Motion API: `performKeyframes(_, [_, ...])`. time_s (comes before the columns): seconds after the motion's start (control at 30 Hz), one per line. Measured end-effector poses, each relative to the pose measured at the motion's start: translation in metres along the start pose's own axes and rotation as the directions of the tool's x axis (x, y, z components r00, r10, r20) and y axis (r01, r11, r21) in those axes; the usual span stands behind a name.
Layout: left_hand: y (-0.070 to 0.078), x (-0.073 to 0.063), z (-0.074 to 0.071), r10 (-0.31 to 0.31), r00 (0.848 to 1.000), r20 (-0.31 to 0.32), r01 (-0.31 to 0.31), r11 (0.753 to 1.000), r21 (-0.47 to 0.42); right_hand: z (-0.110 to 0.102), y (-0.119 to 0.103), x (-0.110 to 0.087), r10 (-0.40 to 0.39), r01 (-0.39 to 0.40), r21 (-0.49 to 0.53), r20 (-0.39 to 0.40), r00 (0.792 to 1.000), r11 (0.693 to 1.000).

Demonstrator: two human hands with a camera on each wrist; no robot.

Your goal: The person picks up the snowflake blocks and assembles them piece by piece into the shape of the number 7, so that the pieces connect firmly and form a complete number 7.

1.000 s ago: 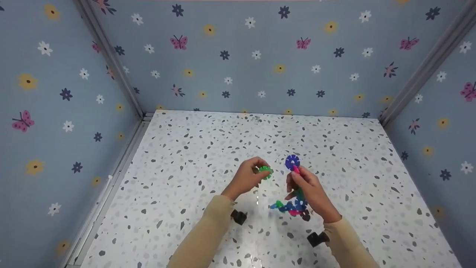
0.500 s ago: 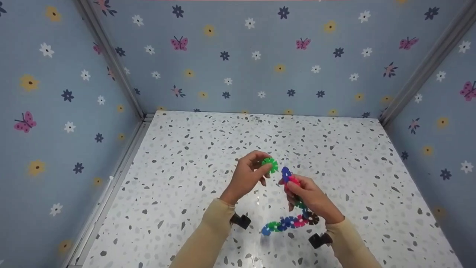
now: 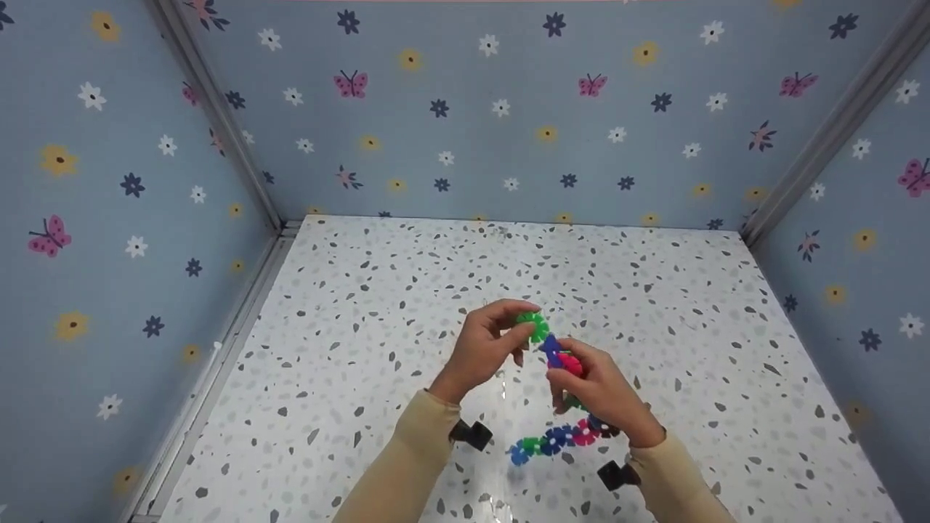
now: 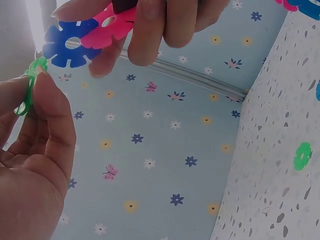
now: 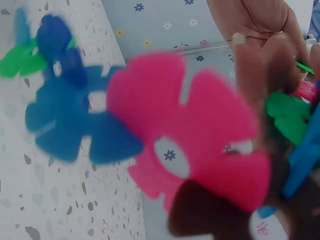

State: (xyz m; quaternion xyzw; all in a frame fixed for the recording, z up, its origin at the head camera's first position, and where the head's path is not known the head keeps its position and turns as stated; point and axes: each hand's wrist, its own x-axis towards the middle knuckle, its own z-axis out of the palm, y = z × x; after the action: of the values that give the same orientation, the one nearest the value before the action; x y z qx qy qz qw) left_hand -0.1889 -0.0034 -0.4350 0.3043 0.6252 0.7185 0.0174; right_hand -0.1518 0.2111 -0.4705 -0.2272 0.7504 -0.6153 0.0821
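Note:
My left hand (image 3: 481, 352) pinches a bright green notched plastic disc (image 3: 536, 327) between thumb and fingers. Close by on the right, my right hand (image 3: 609, 381) holds a chain of interlocking discs near its upper end. A blue disc (image 3: 552, 351) tips that end, slotted to a pink one (image 3: 570, 364). The green disc's edge meets or nearly meets the blue disc (image 4: 60, 54); whether their slots engage, I cannot tell. Below the right hand the chain's lower part (image 3: 556, 439) trails leftward in blue, green and pink. A large pink disc (image 5: 220, 110) fills the right wrist view.
White speckled tabletop (image 3: 363, 305) lies beneath both hands. Blue flowered panels (image 3: 501, 145) with grey metal posts (image 3: 218, 109) enclose it at the back and sides. Small black cameras (image 3: 476, 434) sit at both wrists.
The right hand has come down and left, bringing the blue disc up to the green one. The chain's lower end has swung out leftward. The left hand has shifted slightly right.

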Motion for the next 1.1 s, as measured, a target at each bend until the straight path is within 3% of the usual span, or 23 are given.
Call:
performKeyframes(0.23, [-0.016,0.0,-0.001,-0.005,1.0,-0.012,0.006,0.998,0.068,-0.001,0.0,-0.002,-0.021,0.022,-0.034,0.041,0.999,0.999])
performKeyframes(0.8, [-0.016,-0.008,0.008,0.09,0.995,-0.05,-0.085,0.992,0.094,0.007,-0.001,-0.003,-0.093,0.095,-0.108,0.018,0.995,0.99])
performKeyframes(0.97, [-0.015,-0.01,0.007,0.132,0.991,-0.027,-0.13,0.989,0.074,0.008,-0.001,-0.004,-0.09,0.092,-0.12,0.029,0.996,0.988])
performKeyframes(1.1, [-0.019,-0.012,0.006,0.115,0.993,-0.008,-0.115,0.991,0.072,0.009,0.002,-0.005,-0.103,0.106,-0.12,0.037,0.994,0.987])
